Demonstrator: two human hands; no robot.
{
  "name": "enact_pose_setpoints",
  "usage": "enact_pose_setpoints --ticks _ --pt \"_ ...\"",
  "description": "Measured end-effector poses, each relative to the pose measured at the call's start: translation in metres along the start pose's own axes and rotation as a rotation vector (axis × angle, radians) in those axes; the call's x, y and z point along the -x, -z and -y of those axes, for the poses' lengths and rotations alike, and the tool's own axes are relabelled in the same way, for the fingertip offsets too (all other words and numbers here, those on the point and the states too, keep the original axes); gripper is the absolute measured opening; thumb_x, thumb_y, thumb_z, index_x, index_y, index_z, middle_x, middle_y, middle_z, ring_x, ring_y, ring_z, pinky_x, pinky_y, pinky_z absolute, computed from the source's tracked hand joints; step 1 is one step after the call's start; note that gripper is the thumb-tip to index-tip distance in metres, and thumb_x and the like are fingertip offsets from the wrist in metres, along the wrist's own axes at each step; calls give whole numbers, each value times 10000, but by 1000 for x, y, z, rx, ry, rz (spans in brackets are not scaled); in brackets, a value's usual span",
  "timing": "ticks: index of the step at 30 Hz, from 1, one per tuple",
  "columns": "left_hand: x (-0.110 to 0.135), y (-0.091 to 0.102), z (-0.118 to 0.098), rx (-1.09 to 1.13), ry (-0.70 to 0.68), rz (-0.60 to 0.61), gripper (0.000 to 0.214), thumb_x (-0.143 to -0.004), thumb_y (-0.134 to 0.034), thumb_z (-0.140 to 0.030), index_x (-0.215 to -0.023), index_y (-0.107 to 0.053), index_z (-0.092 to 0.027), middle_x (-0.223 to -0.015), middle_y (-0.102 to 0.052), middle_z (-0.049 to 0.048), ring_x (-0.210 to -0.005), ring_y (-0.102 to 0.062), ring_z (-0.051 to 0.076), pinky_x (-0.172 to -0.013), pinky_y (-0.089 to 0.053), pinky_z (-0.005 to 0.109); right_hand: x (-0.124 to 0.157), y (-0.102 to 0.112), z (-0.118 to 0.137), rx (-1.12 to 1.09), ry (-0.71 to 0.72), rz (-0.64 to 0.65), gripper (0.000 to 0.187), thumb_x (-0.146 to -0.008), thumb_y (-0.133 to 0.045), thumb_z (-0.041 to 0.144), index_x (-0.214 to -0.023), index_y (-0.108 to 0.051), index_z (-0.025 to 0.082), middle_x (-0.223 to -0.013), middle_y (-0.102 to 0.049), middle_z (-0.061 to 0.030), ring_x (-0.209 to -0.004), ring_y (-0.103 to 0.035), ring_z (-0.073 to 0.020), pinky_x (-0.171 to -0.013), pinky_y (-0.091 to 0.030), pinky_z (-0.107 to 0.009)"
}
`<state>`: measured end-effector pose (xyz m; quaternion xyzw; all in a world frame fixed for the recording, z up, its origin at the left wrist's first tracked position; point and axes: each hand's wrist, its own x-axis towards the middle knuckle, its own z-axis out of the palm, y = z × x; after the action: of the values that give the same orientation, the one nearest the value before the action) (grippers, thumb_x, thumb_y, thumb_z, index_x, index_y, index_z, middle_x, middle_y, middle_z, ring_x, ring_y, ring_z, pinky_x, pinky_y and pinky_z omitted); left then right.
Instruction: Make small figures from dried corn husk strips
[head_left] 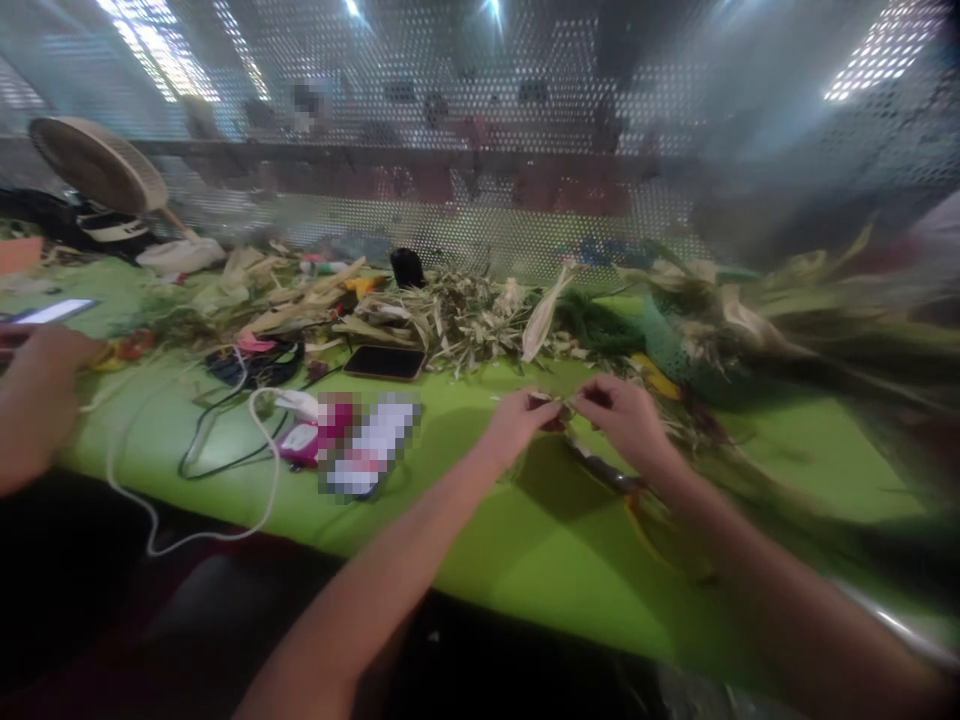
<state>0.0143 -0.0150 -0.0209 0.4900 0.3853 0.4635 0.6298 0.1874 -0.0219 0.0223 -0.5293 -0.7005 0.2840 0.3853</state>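
While left hand (519,425) and right hand (626,415) pinch scraps (568,405), tool (609,474) nearby, green table (514,555)

Green table (510,545), tan husks (546,322), dotted screen (480,235)

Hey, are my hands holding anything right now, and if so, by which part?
Your left hand and right hand appear to pinch a small bit of dry plant material between them; which part of it each grips is too blurred to tell.
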Motion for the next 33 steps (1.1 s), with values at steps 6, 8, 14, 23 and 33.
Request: enact_pose_setpoints --ticks 6,8,14,23,33 --pt "1 8 3 -1 -33 -48 282 -767 -732 -384 -846 -666 -121 -777 -673 58 -712 -625 137 -791 -502 344 -1 11 0 166 53 81 244 -838 -638 414 -931 -700 198 -711 -681 -15 -599 -573 -148 -542 -402 -251" --pt "0 9 3 17 -25 -44 297 -758 -740 -397 -846 -665 -123 -781 -675 58 -713 -628 136 -790 -501 342 0 12 -1 204 72 73 232 -847 -627 404 -927 -709 203 -718 -690 -20 -593 -575 -148 -540 -398 -254" --pt "0 4 3 108 26 -77 332 -712 -783 -388 -872 -667 -122 -822 -676 55 -722 -631 125 -780 -499 320 5 -1 2 107 72 87 234 -820 -663 394 -946 -717 204 -785 -729 -34 -638 -626 -164 -574 -453 -260" --pt "3 4 5 107 16 -67 351 -696 -795 -387 -894 -662 -129 -824 -687 59 -739 -646 140 -788 -509 333 8 -8 6 22 -10 5 121 -803 -646 301 -821 -713 201 -748 -734 -45 -615 -639 -173 -580 -494 -287" --pt "7 -1 0 74 7 -75 327 -728 -765 -402 -884 -654 -137 -804 -682 54 -733 -640 144 -796 -501 343 11 -14 3 91 18 -47 142 -834 -626 323 -836 -687 195 -777 -733 -51 -666 -650 -184 -594 -478 -282"
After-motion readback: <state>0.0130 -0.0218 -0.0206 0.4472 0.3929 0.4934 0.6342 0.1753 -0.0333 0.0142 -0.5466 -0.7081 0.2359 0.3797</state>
